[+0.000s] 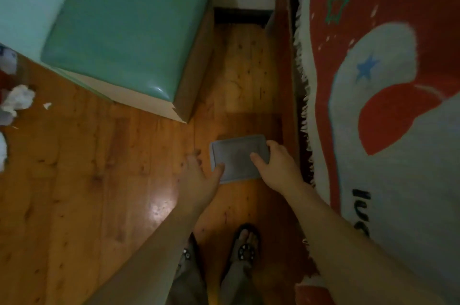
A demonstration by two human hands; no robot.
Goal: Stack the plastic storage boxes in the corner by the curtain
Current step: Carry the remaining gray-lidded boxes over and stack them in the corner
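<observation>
Grey storage box (237, 156) between both hands, long axis left-right; left hand (199, 175) and right hand (276, 164) fingers grip opposite ends.

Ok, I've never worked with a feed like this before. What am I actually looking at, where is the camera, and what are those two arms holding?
There is no machine here. The single picture comes from a wide-angle camera worn on a person's head, looking down, so the two bare arms are the wearer's own and the sandalled feet below are theirs too. Both hands hold a flat grey rectangular plastic box: the left hand has its thumb on the near left corner, the right hand grips the right end. Whether the box rests on the wooden plank floor or hangs just above it, I cannot tell. At upper left stands a green padded stool. A red and white fringed cloth fills the right side. Crumpled white paper lies at the far left edge.
</observation>
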